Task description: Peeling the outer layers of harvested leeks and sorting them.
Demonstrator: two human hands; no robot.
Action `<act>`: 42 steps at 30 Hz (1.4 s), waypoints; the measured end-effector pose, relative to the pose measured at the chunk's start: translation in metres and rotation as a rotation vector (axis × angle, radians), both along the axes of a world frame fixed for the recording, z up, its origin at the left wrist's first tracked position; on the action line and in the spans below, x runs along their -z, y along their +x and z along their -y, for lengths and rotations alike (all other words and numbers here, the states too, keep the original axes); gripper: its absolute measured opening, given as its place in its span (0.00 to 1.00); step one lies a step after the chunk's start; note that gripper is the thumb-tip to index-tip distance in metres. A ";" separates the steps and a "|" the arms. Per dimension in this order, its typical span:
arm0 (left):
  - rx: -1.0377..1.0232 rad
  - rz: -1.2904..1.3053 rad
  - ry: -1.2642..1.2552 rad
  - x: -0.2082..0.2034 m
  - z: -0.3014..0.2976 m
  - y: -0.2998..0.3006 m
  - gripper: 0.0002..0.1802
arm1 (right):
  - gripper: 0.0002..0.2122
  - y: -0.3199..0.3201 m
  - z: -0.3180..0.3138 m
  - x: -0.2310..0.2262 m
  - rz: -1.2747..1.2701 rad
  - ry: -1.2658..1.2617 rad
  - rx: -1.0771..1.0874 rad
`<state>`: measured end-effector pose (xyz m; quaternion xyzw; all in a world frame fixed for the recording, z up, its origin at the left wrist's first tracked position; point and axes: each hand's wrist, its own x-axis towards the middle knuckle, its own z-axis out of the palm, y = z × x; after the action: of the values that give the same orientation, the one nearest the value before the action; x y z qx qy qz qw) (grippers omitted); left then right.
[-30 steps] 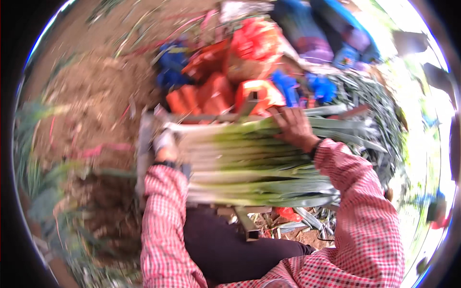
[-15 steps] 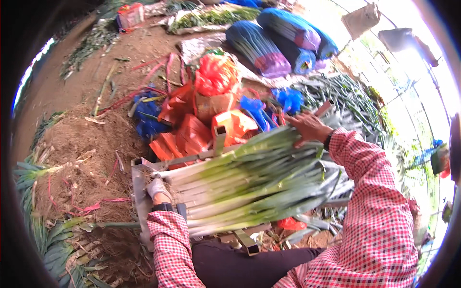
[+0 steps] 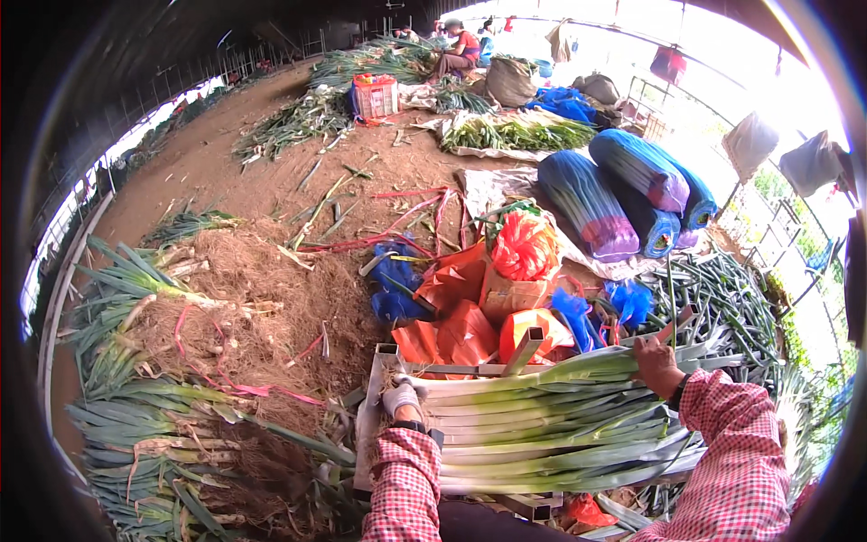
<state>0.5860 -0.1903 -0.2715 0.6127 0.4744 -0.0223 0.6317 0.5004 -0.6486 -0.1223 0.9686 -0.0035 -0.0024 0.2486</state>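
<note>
Fingers [image 3: 645,347] of two hands [image 3: 661,372] touch one row of leeks [image 3: 551,425]

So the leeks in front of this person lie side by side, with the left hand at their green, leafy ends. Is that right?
Not quite: the left hand is at the white ends of the leeks, as the head view shows. They do lie side by side.
</note>
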 end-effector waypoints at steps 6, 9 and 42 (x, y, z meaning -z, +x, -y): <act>-0.045 0.072 -0.061 -0.010 0.011 -0.005 0.21 | 0.38 -0.019 0.016 -0.029 0.153 0.283 0.206; -0.053 0.107 -0.149 -0.020 0.020 -0.004 0.22 | 0.33 -0.037 0.054 -0.030 0.225 0.260 0.218; 0.290 0.173 0.102 -0.058 0.006 -0.053 0.31 | 0.30 0.027 -0.074 0.060 0.082 0.312 -0.346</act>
<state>0.5329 -0.1963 -0.2133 0.7055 0.3253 -0.0366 0.6285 0.5278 -0.5747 -0.1820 0.9808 0.1527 0.0791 0.0922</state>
